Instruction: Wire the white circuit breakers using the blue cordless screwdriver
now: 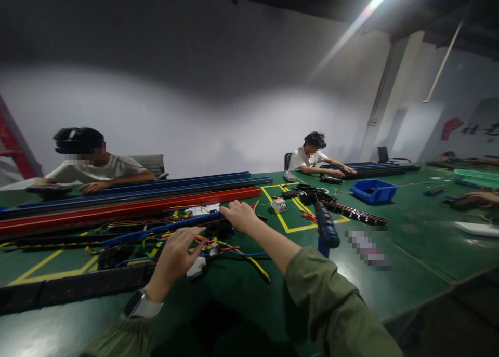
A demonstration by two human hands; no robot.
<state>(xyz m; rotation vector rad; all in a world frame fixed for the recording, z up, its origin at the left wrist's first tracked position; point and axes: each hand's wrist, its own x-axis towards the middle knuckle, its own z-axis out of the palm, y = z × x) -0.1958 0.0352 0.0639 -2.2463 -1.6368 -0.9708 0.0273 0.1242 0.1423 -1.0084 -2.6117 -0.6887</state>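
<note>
My left hand [179, 254], with a watch [142, 304] on its wrist, hovers over a tangle of wires. Its thumb stands apart from the fingers, and nothing shows gripped between them. Farther out, my right hand [242, 216] bends its fingers down at the right end of a bundle of blue wires [156, 229]; its fingertips are partly hidden. Beneath and between the hands lie yellow wires [258, 267], red wires [230, 249] and a white block-shaped part [196, 267]. A black part [224, 229] sits below my right hand.
A long red channel [128, 206] and blue channels [183, 183] lie behind the wires. To the right are a circuit breaker [279, 205], a power drill [327, 227] and a blue bin [374, 190]. Black strips [93, 287] lie front left. Two people sit across the table [413, 232]; another hand [481, 197] shows far right.
</note>
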